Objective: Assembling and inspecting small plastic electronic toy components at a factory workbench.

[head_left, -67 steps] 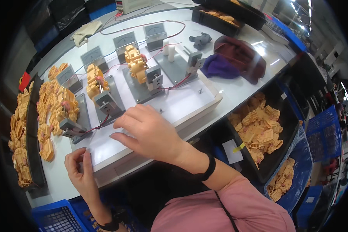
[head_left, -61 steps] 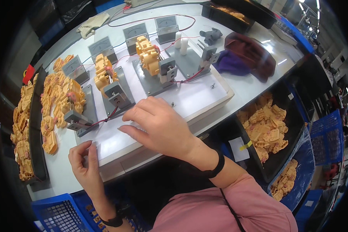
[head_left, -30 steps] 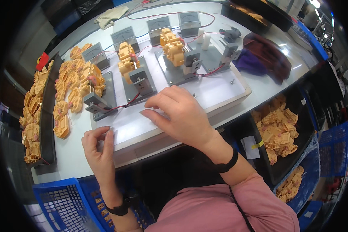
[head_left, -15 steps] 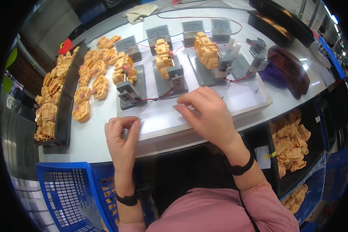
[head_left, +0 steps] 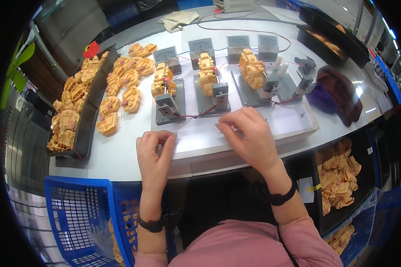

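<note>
My left hand (head_left: 155, 153) is loosely curled at the front edge of a raised white board (head_left: 205, 133), thumb and index tips close together, nothing seen between them. Over the same board, further right, my right hand (head_left: 250, 139) is curled the same way, also without a visible object. Behind my hands, three yellow plastic gearbox housings stand upright on grey test fixtures: the left housing (head_left: 163, 81), the middle housing (head_left: 206, 74) and the right housing (head_left: 252, 70). The left fixture (head_left: 168, 109) is nearest my left hand. Neither hand touches a housing.
Panel meters (head_left: 201, 50) with red and blue wires line the back. Loose yellow housings (head_left: 130, 78) lie at left beside a full black tray (head_left: 91, 111). A blue crate (head_left: 78, 181) is below; a black bin (head_left: 369, 155) of housings stands at right, below a dark cloth (head_left: 343, 91).
The whole view has shifted, so the bench sits further right and slightly lower. Both hands keep the same curled pose by the board.
</note>
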Demonstrator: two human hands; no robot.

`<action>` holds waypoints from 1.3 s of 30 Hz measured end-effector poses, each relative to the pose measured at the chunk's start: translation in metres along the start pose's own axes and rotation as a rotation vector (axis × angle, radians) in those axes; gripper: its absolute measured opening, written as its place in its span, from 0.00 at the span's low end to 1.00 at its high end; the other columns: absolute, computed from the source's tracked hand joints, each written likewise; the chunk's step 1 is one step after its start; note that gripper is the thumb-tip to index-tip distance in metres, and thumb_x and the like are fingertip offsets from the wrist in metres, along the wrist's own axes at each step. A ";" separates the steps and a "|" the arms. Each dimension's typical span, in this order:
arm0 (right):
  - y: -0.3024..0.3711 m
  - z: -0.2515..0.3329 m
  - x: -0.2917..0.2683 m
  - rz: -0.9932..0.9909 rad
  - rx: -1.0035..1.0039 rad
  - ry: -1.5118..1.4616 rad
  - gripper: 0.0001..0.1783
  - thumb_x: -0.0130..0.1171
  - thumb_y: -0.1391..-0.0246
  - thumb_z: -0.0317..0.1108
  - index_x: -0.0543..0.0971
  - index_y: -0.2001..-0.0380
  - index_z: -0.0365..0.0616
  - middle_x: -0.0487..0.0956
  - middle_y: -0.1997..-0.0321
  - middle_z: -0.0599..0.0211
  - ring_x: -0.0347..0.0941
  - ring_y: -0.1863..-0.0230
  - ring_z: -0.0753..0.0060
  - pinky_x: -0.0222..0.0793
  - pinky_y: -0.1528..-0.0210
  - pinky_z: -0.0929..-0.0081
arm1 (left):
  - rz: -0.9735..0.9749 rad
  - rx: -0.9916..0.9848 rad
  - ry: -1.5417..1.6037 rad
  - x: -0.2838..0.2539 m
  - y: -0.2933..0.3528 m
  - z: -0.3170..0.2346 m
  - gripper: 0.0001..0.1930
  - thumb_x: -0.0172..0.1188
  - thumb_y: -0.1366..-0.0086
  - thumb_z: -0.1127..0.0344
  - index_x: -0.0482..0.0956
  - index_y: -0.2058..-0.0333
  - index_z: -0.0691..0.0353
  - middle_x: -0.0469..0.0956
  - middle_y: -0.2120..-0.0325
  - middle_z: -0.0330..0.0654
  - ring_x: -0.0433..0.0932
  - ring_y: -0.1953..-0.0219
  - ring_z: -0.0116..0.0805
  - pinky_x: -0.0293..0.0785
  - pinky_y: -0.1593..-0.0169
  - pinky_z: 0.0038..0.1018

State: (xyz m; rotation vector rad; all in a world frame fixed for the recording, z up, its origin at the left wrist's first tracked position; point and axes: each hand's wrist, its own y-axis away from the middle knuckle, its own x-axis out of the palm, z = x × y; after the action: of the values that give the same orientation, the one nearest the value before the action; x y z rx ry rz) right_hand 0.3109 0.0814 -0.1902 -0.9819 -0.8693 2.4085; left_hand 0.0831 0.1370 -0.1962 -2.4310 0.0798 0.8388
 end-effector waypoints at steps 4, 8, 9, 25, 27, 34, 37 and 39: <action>0.001 0.002 -0.003 -0.033 -0.001 -0.075 0.04 0.67 0.47 0.28 0.82 0.68 0.42 0.80 0.69 0.66 0.75 0.66 0.62 0.70 0.60 0.67 | -0.021 0.009 -0.030 0.002 0.000 -0.003 0.04 0.66 0.38 0.67 0.83 0.67 0.59 0.75 0.71 0.39 0.70 0.64 0.38 0.65 0.56 0.32; 0.002 0.024 0.000 -0.033 0.020 -0.301 0.04 0.65 0.45 0.25 0.81 0.66 0.40 0.80 0.68 0.63 0.75 0.64 0.65 0.71 0.60 0.71 | -0.020 0.011 -0.021 0.003 0.001 0.003 0.05 0.66 0.38 0.65 0.84 0.67 0.58 0.76 0.71 0.38 0.70 0.64 0.38 0.66 0.56 0.33; 0.002 0.031 0.004 -0.037 0.008 -0.307 0.04 0.65 0.45 0.25 0.81 0.66 0.40 0.80 0.68 0.63 0.75 0.64 0.65 0.71 0.60 0.71 | -0.030 0.017 -0.027 0.002 0.001 0.002 0.05 0.66 0.38 0.65 0.84 0.67 0.58 0.76 0.71 0.38 0.70 0.64 0.38 0.66 0.56 0.33; -0.021 0.040 0.062 0.061 0.175 -0.525 0.27 0.64 0.39 0.34 0.68 0.39 0.43 0.75 0.49 0.63 0.72 0.51 0.74 0.69 0.50 0.75 | 0.149 -0.153 0.343 -0.040 -0.002 0.015 0.14 0.54 0.27 0.63 0.82 0.55 0.67 0.83 0.63 0.42 0.78 0.60 0.28 0.73 0.53 0.25; -0.019 0.038 0.061 0.075 0.182 -0.525 0.27 0.64 0.39 0.34 0.68 0.39 0.44 0.75 0.49 0.62 0.73 0.51 0.74 0.69 0.50 0.75 | 0.221 -0.172 0.315 -0.052 -0.004 0.012 0.14 0.52 0.25 0.62 0.80 0.52 0.66 0.81 0.60 0.38 0.76 0.58 0.25 0.73 0.52 0.25; -0.016 0.035 0.062 0.075 0.204 -0.535 0.26 0.64 0.39 0.34 0.70 0.40 0.44 0.76 0.52 0.63 0.73 0.52 0.71 0.69 0.51 0.72 | 0.235 -0.147 0.232 -0.082 -0.028 -0.002 0.16 0.51 0.24 0.59 0.80 0.54 0.66 0.80 0.65 0.37 0.75 0.60 0.25 0.72 0.52 0.24; -0.015 0.036 0.063 0.072 0.202 -0.535 0.25 0.64 0.39 0.34 0.70 0.41 0.44 0.76 0.53 0.64 0.73 0.53 0.71 0.69 0.51 0.72 | 0.270 -0.159 0.222 -0.089 -0.025 -0.004 0.16 0.51 0.24 0.59 0.80 0.54 0.66 0.79 0.66 0.37 0.75 0.60 0.25 0.72 0.53 0.24; -0.015 0.037 0.062 0.065 0.201 -0.522 0.25 0.64 0.39 0.33 0.70 0.41 0.44 0.77 0.53 0.65 0.73 0.53 0.72 0.69 0.51 0.73 | 0.293 -0.177 0.225 -0.089 -0.023 -0.003 0.16 0.51 0.24 0.59 0.81 0.54 0.66 0.79 0.67 0.36 0.75 0.60 0.25 0.72 0.53 0.24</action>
State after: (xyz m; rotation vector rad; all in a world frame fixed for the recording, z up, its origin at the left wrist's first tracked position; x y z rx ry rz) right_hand 0.2444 0.1129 -0.1892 -0.3085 -0.7397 2.7927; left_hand 0.0189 0.1438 -0.1308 -2.7157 0.4745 0.7148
